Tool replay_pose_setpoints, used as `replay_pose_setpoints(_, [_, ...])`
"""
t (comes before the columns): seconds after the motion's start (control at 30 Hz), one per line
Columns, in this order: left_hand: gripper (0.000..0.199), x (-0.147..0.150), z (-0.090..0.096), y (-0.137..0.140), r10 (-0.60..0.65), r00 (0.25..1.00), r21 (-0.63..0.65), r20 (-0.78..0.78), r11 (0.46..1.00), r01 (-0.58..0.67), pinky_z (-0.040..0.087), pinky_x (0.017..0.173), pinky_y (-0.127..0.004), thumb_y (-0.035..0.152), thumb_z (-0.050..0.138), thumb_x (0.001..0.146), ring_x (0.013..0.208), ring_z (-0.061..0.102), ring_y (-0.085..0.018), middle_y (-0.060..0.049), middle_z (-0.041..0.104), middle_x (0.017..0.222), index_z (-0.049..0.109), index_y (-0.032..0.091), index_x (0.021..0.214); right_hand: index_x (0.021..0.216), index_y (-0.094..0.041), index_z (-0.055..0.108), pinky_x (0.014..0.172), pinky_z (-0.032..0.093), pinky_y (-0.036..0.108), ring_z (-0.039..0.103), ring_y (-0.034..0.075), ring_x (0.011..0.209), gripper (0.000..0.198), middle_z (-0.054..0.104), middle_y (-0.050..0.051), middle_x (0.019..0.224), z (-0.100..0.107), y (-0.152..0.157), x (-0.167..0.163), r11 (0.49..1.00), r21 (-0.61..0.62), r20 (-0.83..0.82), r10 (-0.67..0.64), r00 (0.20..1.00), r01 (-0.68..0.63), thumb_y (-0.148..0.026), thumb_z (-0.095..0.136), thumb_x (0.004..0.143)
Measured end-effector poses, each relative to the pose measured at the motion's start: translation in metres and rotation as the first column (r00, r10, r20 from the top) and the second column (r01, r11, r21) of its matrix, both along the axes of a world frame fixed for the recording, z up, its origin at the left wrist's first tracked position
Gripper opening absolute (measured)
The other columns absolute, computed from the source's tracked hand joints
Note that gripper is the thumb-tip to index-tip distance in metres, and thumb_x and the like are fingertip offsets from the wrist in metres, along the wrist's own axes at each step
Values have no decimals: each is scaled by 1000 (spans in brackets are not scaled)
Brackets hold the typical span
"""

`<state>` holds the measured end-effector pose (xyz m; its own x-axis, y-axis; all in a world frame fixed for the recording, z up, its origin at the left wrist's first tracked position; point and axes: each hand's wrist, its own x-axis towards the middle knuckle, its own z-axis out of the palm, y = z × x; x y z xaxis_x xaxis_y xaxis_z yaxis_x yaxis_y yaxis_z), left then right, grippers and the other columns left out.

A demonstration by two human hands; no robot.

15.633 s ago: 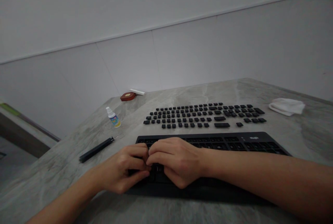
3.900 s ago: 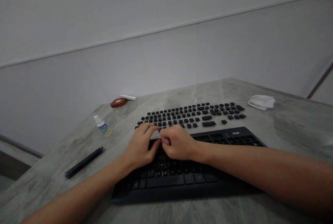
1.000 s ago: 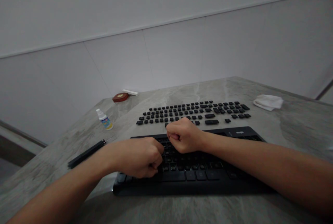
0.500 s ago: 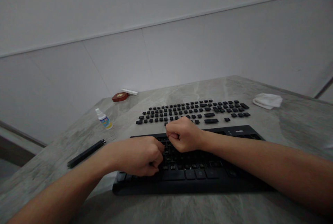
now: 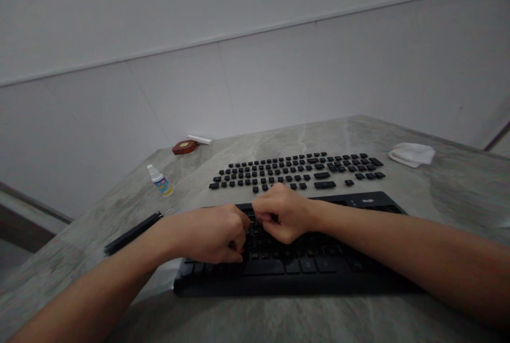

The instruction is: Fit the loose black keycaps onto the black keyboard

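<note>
A black keyboard (image 5: 295,284) lies in front of me, with many keycaps off and its switches bare in the middle rows. Over its left part my left hand (image 5: 219,234) is closed, knuckles up, and its fingertips are hidden. My right hand (image 5: 282,213) is also closed, thumb and fingers pressed together, low over the upper middle rows. What either hand pinches, if anything, is too small or hidden to make out. Behind the keyboard, loose black keycaps (image 5: 324,185) lie in rows on the grey marbled table (image 5: 191,316).
Left of the keyboard lies a long dark tool (image 5: 133,234) with a thin metal tip. A white spray bottle (image 5: 160,180) stands behind it. Farther back are a red-brown case (image 5: 184,147) and a white strip (image 5: 199,139). A white cloth (image 5: 412,154) lies at the right.
My right hand has moved down slightly, toward me over the keyboard. My left hand has shifted only a little, and the keycaps lie as before.
</note>
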<state>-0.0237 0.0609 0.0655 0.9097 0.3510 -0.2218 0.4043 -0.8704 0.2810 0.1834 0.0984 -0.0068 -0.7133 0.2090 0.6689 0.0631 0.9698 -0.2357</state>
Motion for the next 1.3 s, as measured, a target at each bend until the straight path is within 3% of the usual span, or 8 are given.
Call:
replay_pose_setpoints(0.17, [15,0,3,-4,-2,1000,6,11,1000,2,50,62,-23,8,80,78,69,65,-15,-1,71,80,75,17,68,85,-18,65,52,37,24,53,14,54,27,62,-1,61,0,-7,-1,985,-57,197,170,966,-161,-14,48,65])
replay_pose_setpoints(0.3, [17,1,6,-6,-25,1000,25,11,999,25,51,62,-22,8,80,78,68,65,-14,-1,70,78,75,17,66,94,-16,73,55,44,26,63,16,63,39,74,4,78,-1,-8,-3,980,-41,299,196,934,-193,-12,51,61])
replay_pose_setpoints(0.63, [14,2,6,-6,-9,997,56,-76,998,13,50,59,-23,13,84,77,64,65,-15,-2,70,72,77,16,66,95,-15,75,50,38,25,59,15,57,40,70,1,70,-1,-10,-4,984,-15,263,177,948,-180,-11,51,63])
replay_pose_setpoints(0.77, [18,3,6,-8,2,996,42,-84,999,1,51,62,-22,10,84,76,65,66,-15,-1,71,69,75,17,61,102,-14,73,52,40,25,59,15,58,45,70,2,71,-3,-10,-3,982,-40,262,190,946,-186,-11,51,63])
replay_pose_setpoints(1.07, [24,4,1,-8,18,995,41,-94,999,-14,51,61,-24,8,76,77,62,65,-17,-1,69,59,71,16,55,96,-16,73,57,45,25,63,16,62,37,71,2,72,-3,-11,-6,984,-87,330,178,927,-158,-12,54,65])
replay_pose_setpoints(1.3, [22,6,4,-10,83,986,35,-147,996,-79,50,60,-24,11,76,77,60,63,-17,-2,68,58,70,16,56,103,-16,74,52,41,24,59,15,56,46,69,1,67,-6,-11,-6,982,-67,224,189,956,-178,-13,48,64])
